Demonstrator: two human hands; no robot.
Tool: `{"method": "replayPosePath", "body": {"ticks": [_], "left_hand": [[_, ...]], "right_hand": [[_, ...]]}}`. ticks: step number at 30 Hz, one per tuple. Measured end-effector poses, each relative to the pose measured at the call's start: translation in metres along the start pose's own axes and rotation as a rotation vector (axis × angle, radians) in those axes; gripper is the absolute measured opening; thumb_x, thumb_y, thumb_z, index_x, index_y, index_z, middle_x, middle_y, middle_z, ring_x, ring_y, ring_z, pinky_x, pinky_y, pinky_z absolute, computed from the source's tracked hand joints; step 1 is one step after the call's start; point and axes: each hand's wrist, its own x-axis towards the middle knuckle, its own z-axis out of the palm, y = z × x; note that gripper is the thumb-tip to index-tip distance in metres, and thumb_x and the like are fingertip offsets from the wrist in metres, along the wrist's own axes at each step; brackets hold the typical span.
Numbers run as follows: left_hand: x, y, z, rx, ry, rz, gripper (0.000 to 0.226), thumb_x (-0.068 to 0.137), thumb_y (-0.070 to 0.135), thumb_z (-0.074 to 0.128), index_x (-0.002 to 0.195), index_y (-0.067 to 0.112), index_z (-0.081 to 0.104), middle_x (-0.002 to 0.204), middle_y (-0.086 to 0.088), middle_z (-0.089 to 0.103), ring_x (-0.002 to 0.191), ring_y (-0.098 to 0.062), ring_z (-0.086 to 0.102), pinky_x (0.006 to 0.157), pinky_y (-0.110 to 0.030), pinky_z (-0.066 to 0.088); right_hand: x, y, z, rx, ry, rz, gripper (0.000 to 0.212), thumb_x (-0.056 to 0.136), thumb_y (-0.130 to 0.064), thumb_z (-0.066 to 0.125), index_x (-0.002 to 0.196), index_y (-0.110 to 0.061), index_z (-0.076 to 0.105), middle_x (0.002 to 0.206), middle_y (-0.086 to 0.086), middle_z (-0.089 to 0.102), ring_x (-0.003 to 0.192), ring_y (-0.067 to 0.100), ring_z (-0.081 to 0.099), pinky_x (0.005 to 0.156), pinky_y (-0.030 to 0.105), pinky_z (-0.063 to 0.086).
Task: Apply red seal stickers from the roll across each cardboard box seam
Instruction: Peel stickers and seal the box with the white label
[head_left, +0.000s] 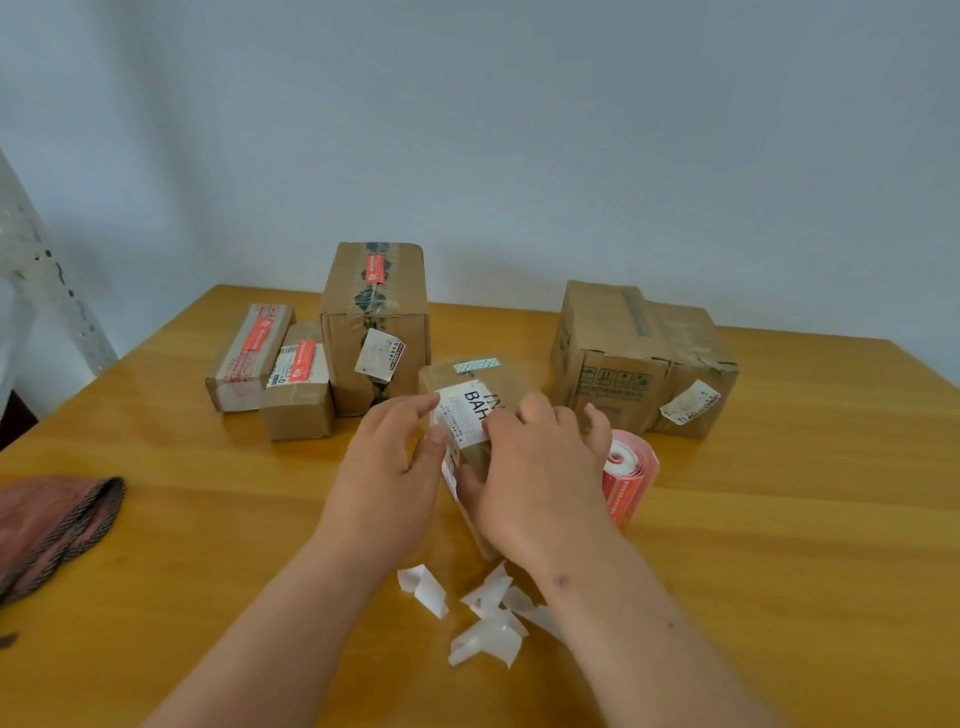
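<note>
A small cardboard box (470, 387) with a white printed label stands at the table's middle, between my hands. My left hand (387, 467) grips its left side, thumb and fingers curled round the edge. From the right, my right hand (540, 467) curls over the box and hides most of it. The roll of red seal stickers (631, 473) lies just right of my right hand. Three boxes at the back left carry red stickers: a flat one (249, 358), a short one (298, 384) and a tall one (376, 322).
Two brown boxes (644, 358) without red stickers stand at the back right. Several white backing scraps (483, 613) lie near my forearms. A reddish cloth (52, 525) lies at the wooden table's (805, 519) left edge. A wall is behind.
</note>
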Motion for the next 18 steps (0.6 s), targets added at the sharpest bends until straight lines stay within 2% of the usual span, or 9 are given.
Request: {"method": "replayPosePath", "body": {"ticks": [2, 5, 8, 10, 13, 15, 18], "left_hand": [[-0.003, 0.002, -0.003, 0.048, 0.034, 0.048, 0.033, 0.099, 0.023, 0.048, 0.132, 0.024, 0.054, 0.131, 0.015, 0.046, 0.127, -0.009, 0.044, 0.103, -0.026, 0.036], [-0.008, 0.005, -0.008, 0.137, 0.061, 0.092, 0.034, 0.098, 0.025, 0.049, 0.132, 0.024, 0.056, 0.139, 0.009, 0.048, 0.131, -0.014, 0.042, 0.108, -0.04, 0.038], [-0.011, 0.011, -0.011, 0.25, -0.005, 0.063, 0.035, 0.097, 0.033, 0.049, 0.132, 0.029, 0.056, 0.141, 0.011, 0.047, 0.134, -0.015, 0.039, 0.112, -0.048, 0.031], [-0.014, 0.014, -0.01, 0.382, -0.076, 0.033, 0.036, 0.097, 0.041, 0.046, 0.132, 0.037, 0.052, 0.143, 0.017, 0.043, 0.137, -0.012, 0.032, 0.116, -0.042, 0.019], [-0.019, 0.017, -0.008, 0.434, -0.086, 0.017, 0.036, 0.096, 0.046, 0.046, 0.132, 0.043, 0.049, 0.144, 0.023, 0.038, 0.138, -0.008, 0.026, 0.113, -0.037, 0.01], [-0.02, 0.02, -0.004, 0.405, -0.072, 0.027, 0.036, 0.095, 0.045, 0.047, 0.131, 0.043, 0.05, 0.143, 0.023, 0.037, 0.138, -0.007, 0.026, 0.113, -0.036, 0.009], [-0.021, 0.028, 0.005, 0.384, -0.082, 0.054, 0.036, 0.094, 0.044, 0.049, 0.13, 0.043, 0.05, 0.142, 0.024, 0.037, 0.136, -0.005, 0.026, 0.114, -0.036, 0.009]], "right_hand": [[-0.006, 0.0, -0.004, 0.024, -0.015, -0.04, 0.033, 0.082, -0.047, 0.052, 0.109, -0.03, 0.057, 0.108, -0.006, 0.045, 0.108, 0.019, 0.048, 0.113, 0.052, 0.005], [-0.013, -0.001, -0.008, 0.119, -0.04, -0.128, 0.028, 0.079, -0.039, 0.056, 0.106, -0.031, 0.058, 0.106, -0.011, 0.043, 0.106, 0.013, 0.05, 0.115, 0.051, 0.001], [-0.018, 0.006, -0.013, 0.283, -0.021, -0.165, 0.034, 0.079, -0.033, 0.058, 0.113, -0.034, 0.057, 0.12, -0.015, 0.034, 0.119, 0.007, 0.04, 0.116, 0.046, 0.001], [-0.018, 0.02, -0.019, 0.332, 0.04, -0.098, 0.04, 0.082, -0.024, 0.057, 0.119, -0.037, 0.055, 0.121, -0.018, 0.031, 0.121, 0.003, 0.034, 0.114, 0.039, 0.008], [-0.013, 0.051, -0.027, 0.283, 0.104, 0.07, 0.046, 0.085, -0.011, 0.052, 0.122, -0.038, 0.054, 0.122, -0.019, 0.035, 0.12, 0.003, 0.039, 0.106, 0.033, 0.015], [-0.011, 0.071, -0.03, 0.202, 0.01, 0.165, 0.053, 0.085, -0.011, 0.05, 0.129, -0.039, 0.048, 0.139, -0.015, 0.033, 0.132, 0.008, 0.03, 0.108, 0.036, 0.013], [-0.012, 0.09, -0.029, 0.173, -0.239, 0.193, 0.065, 0.083, -0.023, 0.055, 0.14, -0.043, 0.032, 0.157, -0.014, 0.01, 0.144, 0.017, 0.01, 0.115, 0.045, 0.008]]}}
